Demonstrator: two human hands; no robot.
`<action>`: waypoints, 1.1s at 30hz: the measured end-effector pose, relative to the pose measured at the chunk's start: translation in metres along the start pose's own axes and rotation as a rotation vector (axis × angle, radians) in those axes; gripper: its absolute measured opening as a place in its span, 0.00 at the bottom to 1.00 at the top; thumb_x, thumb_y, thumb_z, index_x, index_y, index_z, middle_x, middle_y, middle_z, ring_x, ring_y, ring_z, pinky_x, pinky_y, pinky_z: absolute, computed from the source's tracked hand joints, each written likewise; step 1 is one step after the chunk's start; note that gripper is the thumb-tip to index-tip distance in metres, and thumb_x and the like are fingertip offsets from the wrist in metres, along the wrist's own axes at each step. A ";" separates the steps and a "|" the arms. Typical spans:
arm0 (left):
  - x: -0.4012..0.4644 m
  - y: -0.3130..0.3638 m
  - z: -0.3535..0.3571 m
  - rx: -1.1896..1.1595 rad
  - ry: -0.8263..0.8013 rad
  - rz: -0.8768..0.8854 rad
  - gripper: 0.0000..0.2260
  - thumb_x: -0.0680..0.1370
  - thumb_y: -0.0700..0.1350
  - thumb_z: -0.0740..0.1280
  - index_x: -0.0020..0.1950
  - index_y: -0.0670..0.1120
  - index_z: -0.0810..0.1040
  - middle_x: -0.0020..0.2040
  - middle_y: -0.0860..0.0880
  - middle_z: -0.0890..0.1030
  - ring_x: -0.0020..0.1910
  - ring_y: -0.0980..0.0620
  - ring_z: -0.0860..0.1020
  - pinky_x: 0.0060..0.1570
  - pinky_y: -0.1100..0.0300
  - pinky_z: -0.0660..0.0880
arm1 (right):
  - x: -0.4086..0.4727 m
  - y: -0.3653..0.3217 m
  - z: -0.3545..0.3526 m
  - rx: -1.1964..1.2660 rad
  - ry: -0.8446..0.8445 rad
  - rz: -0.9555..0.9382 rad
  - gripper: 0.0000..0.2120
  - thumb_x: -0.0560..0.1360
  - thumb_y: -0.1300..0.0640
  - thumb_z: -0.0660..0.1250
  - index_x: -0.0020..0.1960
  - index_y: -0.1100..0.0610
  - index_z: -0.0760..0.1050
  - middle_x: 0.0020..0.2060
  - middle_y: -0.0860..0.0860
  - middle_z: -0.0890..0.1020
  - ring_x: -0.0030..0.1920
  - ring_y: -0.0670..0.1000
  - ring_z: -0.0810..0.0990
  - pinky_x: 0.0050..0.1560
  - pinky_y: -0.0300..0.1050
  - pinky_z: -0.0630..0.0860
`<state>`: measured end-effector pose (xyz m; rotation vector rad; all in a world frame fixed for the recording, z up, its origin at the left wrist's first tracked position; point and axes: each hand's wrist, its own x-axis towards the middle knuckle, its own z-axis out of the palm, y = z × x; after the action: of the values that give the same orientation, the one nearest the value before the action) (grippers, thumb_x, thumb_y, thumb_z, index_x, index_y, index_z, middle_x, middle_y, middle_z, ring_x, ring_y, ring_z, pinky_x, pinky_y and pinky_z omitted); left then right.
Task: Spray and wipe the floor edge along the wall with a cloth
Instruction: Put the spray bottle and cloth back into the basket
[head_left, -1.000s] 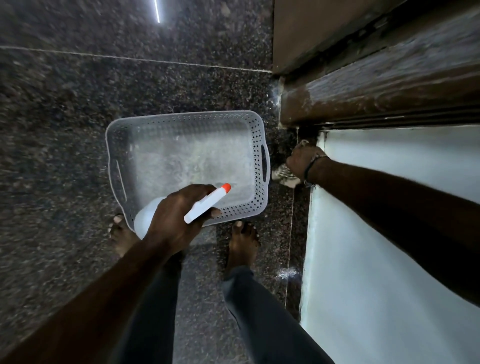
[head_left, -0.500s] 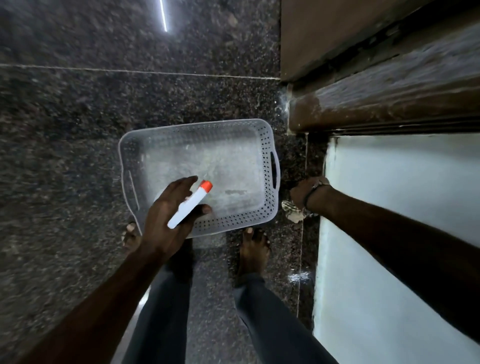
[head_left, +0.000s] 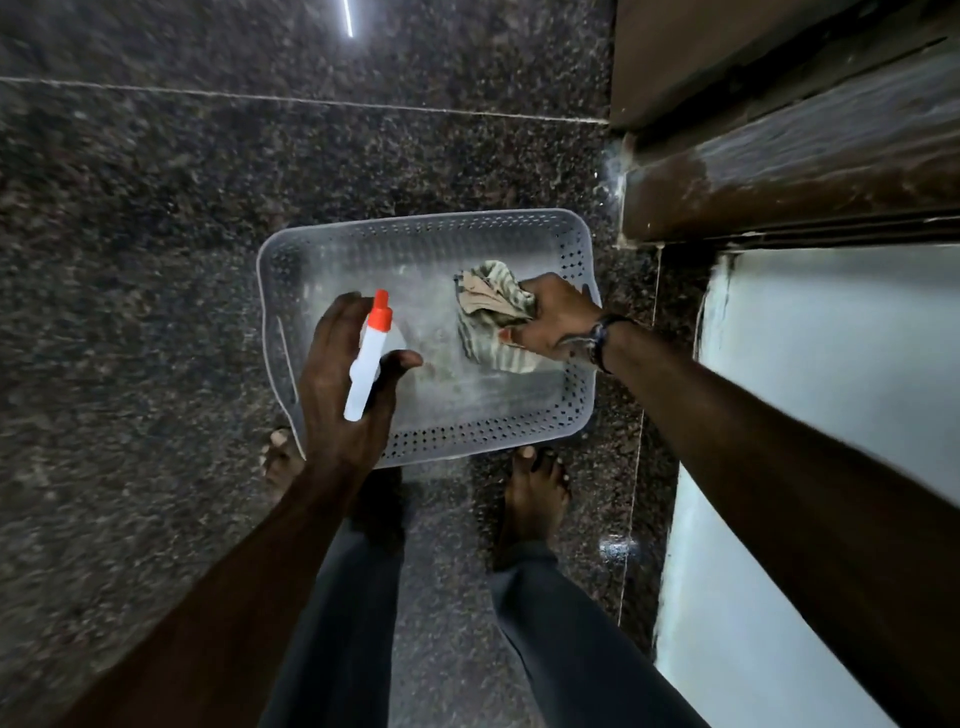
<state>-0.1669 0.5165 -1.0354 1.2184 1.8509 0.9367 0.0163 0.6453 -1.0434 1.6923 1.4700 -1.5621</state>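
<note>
A white perforated plastic basket (head_left: 579, 410) stands on the dark granite floor in front of my feet. My left hand (head_left: 340, 395) holds a white spray bottle (head_left: 368, 358) with an orange top over the basket's left side, thumb curled round it. My right hand (head_left: 553, 325) grips a crumpled striped cloth (head_left: 491, 306) inside the basket's right half. The floor edge (head_left: 641, 415) runs down the right, along a pale wall (head_left: 831, 364).
A dark brown wooden door frame (head_left: 779, 171) crosses the upper right above the pale wall. My bare feet (head_left: 535, 488) stand just behind the basket. A wet glint (head_left: 615, 548) shows on the floor near the wall.
My right hand has carried the cloth from the floor edge by the wall leftward into the basket. The left hand with the bottle has turned the bottle more upright over the basket.
</note>
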 end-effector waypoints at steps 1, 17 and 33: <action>-0.001 -0.005 0.002 0.035 0.003 -0.007 0.24 0.76 0.55 0.65 0.66 0.41 0.69 0.63 0.46 0.72 0.64 0.59 0.70 0.63 0.68 0.66 | 0.006 0.000 0.004 0.011 -0.004 0.038 0.20 0.71 0.62 0.72 0.61 0.65 0.76 0.57 0.61 0.81 0.56 0.57 0.80 0.50 0.38 0.72; -0.023 -0.014 -0.052 0.608 -0.111 -0.275 0.35 0.66 0.35 0.70 0.71 0.39 0.62 0.67 0.37 0.70 0.63 0.36 0.70 0.61 0.44 0.68 | -0.042 0.027 0.017 -0.170 0.668 0.223 0.12 0.76 0.58 0.63 0.57 0.59 0.76 0.55 0.60 0.81 0.56 0.62 0.79 0.51 0.49 0.76; 0.011 -0.061 -0.027 0.220 0.337 -0.560 0.15 0.81 0.44 0.56 0.44 0.37 0.77 0.34 0.44 0.75 0.38 0.51 0.72 0.31 0.61 0.59 | 0.008 0.052 0.028 0.021 0.843 0.364 0.24 0.82 0.47 0.48 0.61 0.65 0.70 0.57 0.64 0.79 0.56 0.64 0.78 0.50 0.51 0.73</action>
<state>-0.2190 0.5040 -1.0770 0.6100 2.4379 0.6580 0.0466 0.6065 -1.0768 2.6209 1.3396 -0.6796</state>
